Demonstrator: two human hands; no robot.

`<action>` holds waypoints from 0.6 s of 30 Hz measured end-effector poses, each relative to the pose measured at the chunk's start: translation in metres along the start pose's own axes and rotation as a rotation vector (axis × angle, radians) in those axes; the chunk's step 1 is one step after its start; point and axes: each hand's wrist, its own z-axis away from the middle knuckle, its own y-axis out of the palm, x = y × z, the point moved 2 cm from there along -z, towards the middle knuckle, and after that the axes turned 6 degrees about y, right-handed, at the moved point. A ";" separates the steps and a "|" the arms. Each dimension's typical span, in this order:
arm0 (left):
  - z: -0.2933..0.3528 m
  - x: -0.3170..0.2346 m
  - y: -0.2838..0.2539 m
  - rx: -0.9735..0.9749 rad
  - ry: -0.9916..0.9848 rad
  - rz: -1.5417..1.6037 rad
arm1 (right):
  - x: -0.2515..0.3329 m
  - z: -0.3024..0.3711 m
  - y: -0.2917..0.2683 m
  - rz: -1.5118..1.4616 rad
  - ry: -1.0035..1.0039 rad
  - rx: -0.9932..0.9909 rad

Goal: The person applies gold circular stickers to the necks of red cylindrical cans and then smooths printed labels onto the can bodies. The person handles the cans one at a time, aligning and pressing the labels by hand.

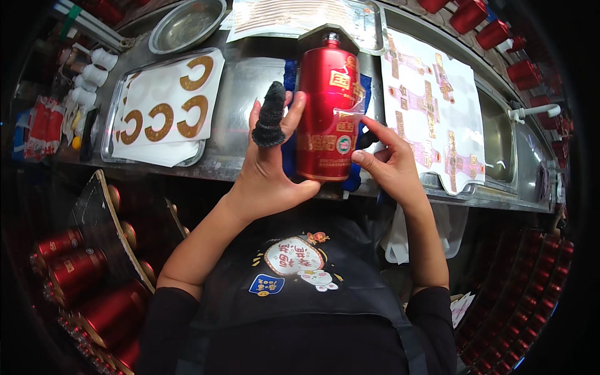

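A glossy red bottle (324, 122) with gold lettering lies on a blue cloth (289, 147) at the counter's front, its neck pointing away from me. My left hand (269, 169) steadies it from the left, with the thumb at its base and the fingers along its side. A black fuzzy cover sits on one left finger. On the bottle's right side, my right hand (394, 159) has its thumb and index finger close together at a shiny transparent decal (350, 119). Black material also covers a right finger, partly hidden. Behind the bottle's neck is a grey angular block (350, 45).
Left on the counter, a metal tray (199, 150) bears a white sheet with gold C-shaped stickers; a metal bowl (187, 28) stands behind it. Sheets of gold-and-pink decals (465, 94) lie right, beside a sink (500, 134) with a white tap (537, 112). Red bottles (78, 272) fill both lower sides.
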 end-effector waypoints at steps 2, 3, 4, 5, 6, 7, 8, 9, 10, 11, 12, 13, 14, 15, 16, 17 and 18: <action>0.001 -0.004 0.007 0.002 0.034 0.082 | 0.000 -0.002 -0.002 -0.002 -0.028 0.018; 0.001 -0.005 0.011 0.006 0.085 0.098 | 0.000 -0.003 -0.003 0.016 -0.016 0.016; 0.001 -0.004 0.014 -0.053 0.078 0.094 | 0.000 -0.003 -0.005 0.020 -0.002 0.018; 0.001 -0.002 0.015 -0.128 0.061 0.167 | 0.001 -0.003 -0.006 0.044 -0.009 0.020; 0.002 0.001 0.016 -0.202 0.050 0.243 | 0.001 -0.003 -0.007 0.070 -0.005 0.012; 0.002 0.003 0.017 -0.264 0.051 0.313 | 0.002 -0.003 -0.009 0.094 -0.014 -0.010; 0.004 0.007 0.018 -0.165 -0.060 0.328 | 0.002 -0.004 -0.010 0.114 0.024 0.002; 0.005 0.008 0.018 -0.155 -0.052 0.294 | 0.003 -0.004 -0.010 0.086 0.033 0.018; 0.005 0.009 0.019 -0.141 -0.054 0.260 | 0.003 -0.005 -0.011 0.056 0.020 0.019; 0.005 0.010 0.019 -0.133 -0.046 0.230 | 0.003 -0.006 -0.011 0.040 0.038 0.033; 0.005 0.010 0.018 -0.166 -0.023 0.220 | 0.003 -0.007 -0.013 0.054 0.076 0.038; 0.005 0.009 0.019 -0.178 -0.012 0.235 | 0.004 -0.007 -0.012 0.079 0.067 0.044; 0.004 0.008 0.020 -0.187 0.001 0.249 | 0.004 -0.007 -0.013 0.108 0.073 0.058; 0.002 0.008 0.021 -0.184 0.005 0.260 | 0.004 -0.008 -0.014 0.148 0.095 0.029; 0.002 0.006 0.022 -0.209 0.004 0.296 | 0.004 -0.007 -0.013 0.107 0.080 0.060; 0.001 0.005 0.023 -0.214 0.007 0.298 | 0.004 -0.006 -0.014 0.078 0.080 0.051; 0.000 0.005 0.024 -0.218 0.012 0.300 | 0.004 -0.005 -0.013 0.058 0.081 0.053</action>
